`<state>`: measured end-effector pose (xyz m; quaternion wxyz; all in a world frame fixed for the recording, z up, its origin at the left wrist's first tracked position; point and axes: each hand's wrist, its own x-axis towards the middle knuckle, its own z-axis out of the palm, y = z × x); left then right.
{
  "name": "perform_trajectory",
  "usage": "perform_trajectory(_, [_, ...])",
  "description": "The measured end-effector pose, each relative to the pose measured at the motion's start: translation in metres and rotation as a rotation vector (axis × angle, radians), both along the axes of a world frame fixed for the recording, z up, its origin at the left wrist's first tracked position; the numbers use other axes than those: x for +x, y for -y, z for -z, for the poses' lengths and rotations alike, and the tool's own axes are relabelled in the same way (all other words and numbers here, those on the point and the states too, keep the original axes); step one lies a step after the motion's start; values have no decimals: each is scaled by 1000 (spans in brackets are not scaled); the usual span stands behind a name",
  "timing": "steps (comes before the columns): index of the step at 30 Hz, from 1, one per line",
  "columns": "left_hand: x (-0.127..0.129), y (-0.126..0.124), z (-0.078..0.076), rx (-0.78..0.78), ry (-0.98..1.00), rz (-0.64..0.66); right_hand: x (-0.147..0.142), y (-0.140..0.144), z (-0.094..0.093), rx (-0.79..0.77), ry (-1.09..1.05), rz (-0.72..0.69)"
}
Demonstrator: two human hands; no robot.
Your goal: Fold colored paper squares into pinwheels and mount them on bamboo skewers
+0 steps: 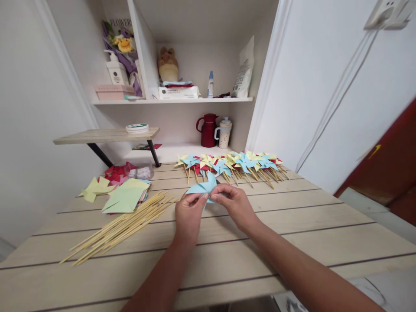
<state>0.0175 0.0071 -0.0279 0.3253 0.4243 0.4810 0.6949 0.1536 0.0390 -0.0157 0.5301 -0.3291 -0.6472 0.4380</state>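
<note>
Between both hands, just above the table, is a light blue paper pinwheel (205,186). My left hand (189,213) pinches its left and lower part with thumb and fingers. Close by on the other side, my right hand (234,203) has thumb and forefinger pressed near the pinwheel's centre. Whatever small piece may sit at that centre is hidden by the fingertips. No stick shows clearly on this pinwheel. To the left of my left hand lies a loose bundle of thin wooden sticks (126,227).
Finished pinwheels on sticks (227,164) lie in a row at the back. Cut paper squares (125,197), a yellow pinwheel (95,188) and a clear plastic box (141,172) are at left. Behind stand a small raised shelf (104,136), a red jug (208,131) and a cup (224,133).
</note>
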Motion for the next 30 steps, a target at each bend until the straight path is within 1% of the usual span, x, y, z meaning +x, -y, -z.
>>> perform_trajectory(5, [1,2,-2,-6,31,4,0,1,-1,9,14,21])
perform_trajectory(14, [3,3,-1,-4,32,-14,3,1,-1,-4,44,-11])
perform_trajectory(17, [3,3,-1,-3,24,1,3,1,-2,-2,54,-1])
perform_trajectory(21, [2,3,0,16,-5,5,3,1,-2,-10,58,1])
perform_trajectory(26, [1,1,4,56,-100,-20,3,2,-3,-33,28,25])
perform_trajectory(30, [2,2,4,65,-120,-21,0,4,-3,11,13,65])
